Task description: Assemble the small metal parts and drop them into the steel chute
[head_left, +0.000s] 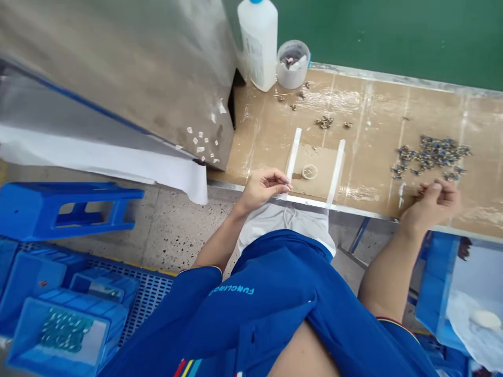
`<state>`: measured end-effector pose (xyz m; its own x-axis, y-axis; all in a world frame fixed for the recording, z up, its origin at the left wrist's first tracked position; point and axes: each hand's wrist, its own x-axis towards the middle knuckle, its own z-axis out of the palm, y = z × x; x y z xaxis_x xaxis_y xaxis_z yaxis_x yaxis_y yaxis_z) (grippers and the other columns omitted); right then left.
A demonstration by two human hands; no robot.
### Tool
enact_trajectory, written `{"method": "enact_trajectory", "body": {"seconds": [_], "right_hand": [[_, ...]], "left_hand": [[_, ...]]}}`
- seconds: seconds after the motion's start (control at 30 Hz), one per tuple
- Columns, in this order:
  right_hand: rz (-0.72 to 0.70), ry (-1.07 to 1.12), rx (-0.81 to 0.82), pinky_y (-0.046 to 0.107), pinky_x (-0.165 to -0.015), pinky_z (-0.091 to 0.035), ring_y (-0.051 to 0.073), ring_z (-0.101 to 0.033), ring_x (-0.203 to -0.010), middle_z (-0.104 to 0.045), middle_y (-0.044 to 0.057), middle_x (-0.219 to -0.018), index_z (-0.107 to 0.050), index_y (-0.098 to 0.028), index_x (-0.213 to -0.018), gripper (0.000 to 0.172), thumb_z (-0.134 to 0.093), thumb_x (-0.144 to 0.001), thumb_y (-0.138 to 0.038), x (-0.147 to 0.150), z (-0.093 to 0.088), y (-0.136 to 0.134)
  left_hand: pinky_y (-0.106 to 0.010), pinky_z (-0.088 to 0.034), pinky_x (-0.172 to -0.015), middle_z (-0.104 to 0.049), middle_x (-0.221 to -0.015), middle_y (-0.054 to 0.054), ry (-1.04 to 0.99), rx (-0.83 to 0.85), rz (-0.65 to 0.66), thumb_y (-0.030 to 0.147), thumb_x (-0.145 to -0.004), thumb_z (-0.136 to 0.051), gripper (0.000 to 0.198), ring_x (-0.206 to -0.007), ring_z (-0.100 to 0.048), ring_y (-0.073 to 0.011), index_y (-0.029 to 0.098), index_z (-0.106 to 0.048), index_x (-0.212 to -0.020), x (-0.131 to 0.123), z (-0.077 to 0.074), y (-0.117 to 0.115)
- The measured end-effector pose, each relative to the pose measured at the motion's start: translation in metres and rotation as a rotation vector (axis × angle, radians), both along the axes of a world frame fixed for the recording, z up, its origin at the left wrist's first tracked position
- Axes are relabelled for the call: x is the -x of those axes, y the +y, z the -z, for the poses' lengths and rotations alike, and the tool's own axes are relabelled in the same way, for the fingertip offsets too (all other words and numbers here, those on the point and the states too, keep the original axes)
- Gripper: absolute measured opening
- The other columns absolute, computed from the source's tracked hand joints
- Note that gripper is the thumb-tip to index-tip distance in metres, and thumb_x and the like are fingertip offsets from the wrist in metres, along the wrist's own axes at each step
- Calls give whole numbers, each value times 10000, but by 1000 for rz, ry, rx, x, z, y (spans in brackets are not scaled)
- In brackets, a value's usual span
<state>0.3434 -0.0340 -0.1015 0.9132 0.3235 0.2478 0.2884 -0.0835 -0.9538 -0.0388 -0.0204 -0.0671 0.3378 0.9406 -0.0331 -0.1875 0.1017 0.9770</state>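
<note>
Holding: a small piece [289,186], mostly hidden, at the left hand's [264,187] fingertips, beside the near edge of the bench [369,157].
Slip risk: so small a grip could lose it over that edge.
Left hand: thumb and forefinger pinched together on the piece, other fingers curled.
Clear ring: the little ring [309,172] lies just right of that hand, between white strips [336,172].
Right hand: the right hand [435,203] is partly curled near the metal parts [432,153]; cannot tell whether it grips any.
Scatter risk: a careless brush could spread those loose parts.
</note>
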Motion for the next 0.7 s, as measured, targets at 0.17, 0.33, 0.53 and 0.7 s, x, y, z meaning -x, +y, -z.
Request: {"method": "enact_trajectory", "body": {"seconds": [0.17,0.33,0.53,0.7], "right_hand": [[-586,-105,51,317,-596,-531,149,-637,-621,-669,25,-728,-679,-227,-886,295,-699,-858,-519,79,-8,-22],[-1139,-26,200,340,-718,-594,177,-693,-773,-739,45,-913,-691,-244,-1101,358,-744,-843,-487,145,-5,-2],[-1063,-157,130,329,-689,-543,181,-665,-796,-707,37,-846,-736,-239,-864,182,-666,-917,-399,157,0,14],[-1083,-344,111,361,-756,-532,195,-652,-879,-683,43,-927,-749,-267,-874,143,-646,-932,-346,165,-5,17]], "left_hand": [[-215,-563,-639,-745,-809,-57,5,-155,49,256,-814,-786,98,-716,-689,-119,158,-775,-813,-24,26,8],[-209,-558,-593,-749,-856,-55,64,-290,-14,275,-891,-715,119,-676,-676,-104,184,-790,-900,-27,39,8],[-223,-625,-693,-767,-881,-74,114,-164,14,296,-882,-720,190,-727,-729,-127,141,-768,-980,-24,46,5],[-209,-612,-650,-760,-852,-70,147,-153,59,276,-880,-696,164,-684,-718,-121,131,-762,-919,-25,44,6]]}}
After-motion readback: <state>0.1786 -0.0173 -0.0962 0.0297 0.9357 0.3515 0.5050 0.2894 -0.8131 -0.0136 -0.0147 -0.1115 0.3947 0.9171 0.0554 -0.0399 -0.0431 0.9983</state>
